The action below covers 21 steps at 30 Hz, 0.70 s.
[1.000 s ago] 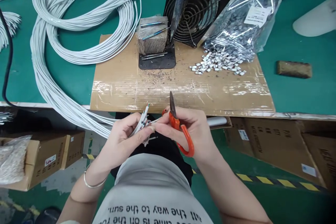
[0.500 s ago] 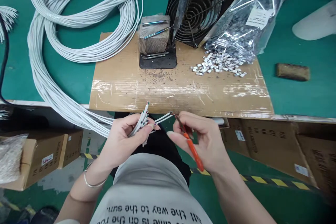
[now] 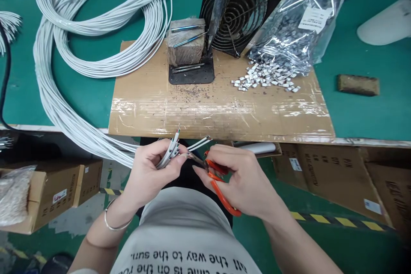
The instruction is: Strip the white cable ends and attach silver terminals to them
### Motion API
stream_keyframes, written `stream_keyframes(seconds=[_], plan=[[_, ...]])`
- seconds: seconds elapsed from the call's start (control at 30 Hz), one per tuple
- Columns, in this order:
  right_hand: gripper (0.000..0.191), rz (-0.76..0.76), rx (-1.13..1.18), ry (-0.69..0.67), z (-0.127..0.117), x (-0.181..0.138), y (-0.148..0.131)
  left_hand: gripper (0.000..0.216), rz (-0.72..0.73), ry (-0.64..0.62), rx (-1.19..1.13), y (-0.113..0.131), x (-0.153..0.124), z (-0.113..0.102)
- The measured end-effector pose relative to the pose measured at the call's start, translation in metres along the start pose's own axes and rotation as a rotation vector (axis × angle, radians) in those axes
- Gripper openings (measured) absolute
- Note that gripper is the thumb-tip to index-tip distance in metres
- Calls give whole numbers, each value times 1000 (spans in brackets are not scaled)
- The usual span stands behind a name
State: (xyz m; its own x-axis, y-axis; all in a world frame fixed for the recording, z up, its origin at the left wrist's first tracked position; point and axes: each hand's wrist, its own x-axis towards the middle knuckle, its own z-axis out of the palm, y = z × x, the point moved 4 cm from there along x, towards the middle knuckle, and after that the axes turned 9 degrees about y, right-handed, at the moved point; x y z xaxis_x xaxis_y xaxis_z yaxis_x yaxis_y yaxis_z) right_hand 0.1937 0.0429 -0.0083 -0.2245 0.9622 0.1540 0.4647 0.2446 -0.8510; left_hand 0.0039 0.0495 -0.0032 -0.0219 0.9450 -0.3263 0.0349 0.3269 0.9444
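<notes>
My left hand (image 3: 157, 167) is closed round the ends of a bundle of white cables (image 3: 96, 139), just in front of the bench edge. Dark or coloured tips show at several cable ends above the thumb, and a few cables stick out to the right. In my right hand (image 3: 244, 175) are orange-handled cutting pliers (image 3: 223, 197), their handles spread somewhat. The jaws point left and reach close to my left thumb and the cables; whether they touch a cable I cannot tell. The rest of the bundle loops over the bench at the left.
A cardboard sheet (image 3: 180, 115) lies along the bench front. On it stand a block with metal rods (image 3: 186, 51), small white-and-silver pieces (image 3: 266, 77) and a plastic bag (image 3: 289, 34). Behind are a black fan (image 3: 237, 17) and a soldering iron (image 3: 220, 4); a brown block (image 3: 358, 84) lies right.
My right hand has moved left and slightly down with the pliers. Their jaws have gone from the protruding cable tips to beside my left thumb, and the handles look wider apart.
</notes>
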Motion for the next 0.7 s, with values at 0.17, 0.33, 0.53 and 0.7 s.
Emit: stream_keyframes(seconds=[0.17, 0.33, 0.53, 0.7], plan=[[49, 8, -2, 2, 1, -1, 1, 9, -1, 2, -13, -2, -1, 1], [48, 18, 9, -1, 1, 0, 0, 8, 3, 0, -26, -4, -2, 0], [47, -22, 2, 0, 2, -1, 0, 8, -4, -13, -11, -6, -3, 0], [48, -58, -4, 30, 1, -2, 0, 8, -5, -10, -8, -8, -4, -1]])
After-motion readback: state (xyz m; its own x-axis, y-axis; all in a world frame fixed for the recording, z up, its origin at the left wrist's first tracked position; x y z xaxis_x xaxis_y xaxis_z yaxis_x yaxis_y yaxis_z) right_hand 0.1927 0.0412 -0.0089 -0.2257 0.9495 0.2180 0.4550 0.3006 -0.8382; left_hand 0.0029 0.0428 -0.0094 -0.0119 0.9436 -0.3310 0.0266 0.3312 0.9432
